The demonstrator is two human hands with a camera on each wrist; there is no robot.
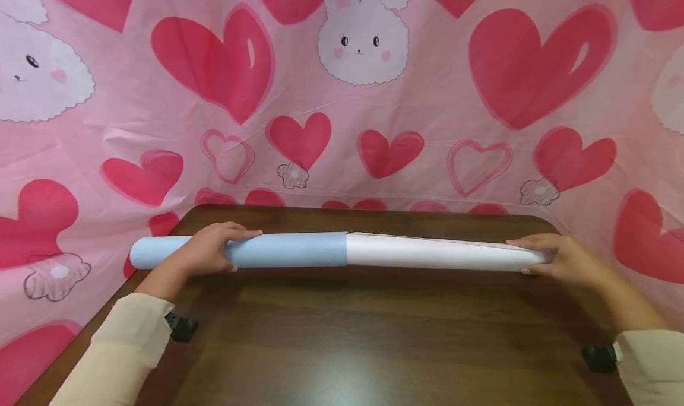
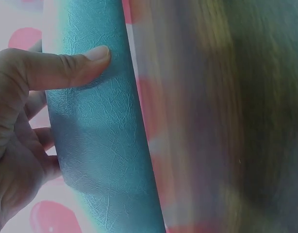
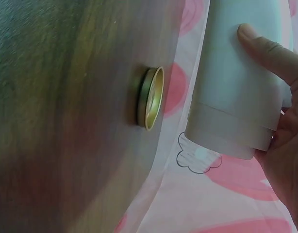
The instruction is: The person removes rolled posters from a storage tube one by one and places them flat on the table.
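A long light-blue tube (image 1: 299, 250) with a leathery, creased surface lies level above the wooden table in the head view. My left hand (image 1: 208, 249) holds it around its left part; the left wrist view shows the thumb (image 2: 71, 68) over the blue surface (image 2: 100, 145) and the other fingers behind. From the tube's right end extends a white paper roll (image 1: 427, 251), its inner part hidden inside the tube. My right hand (image 1: 556, 260) grips the roll's far end. In the right wrist view, the layers of the roll (image 3: 231, 87) end unevenly.
A shallow gold-coloured round cap (image 3: 151, 99) sits on the wooden table (image 1: 342, 329), seen in the right wrist view below the roll. Pink cloth (image 1: 438, 67) printed with hearts and rabbits hangs behind the table and along both sides.
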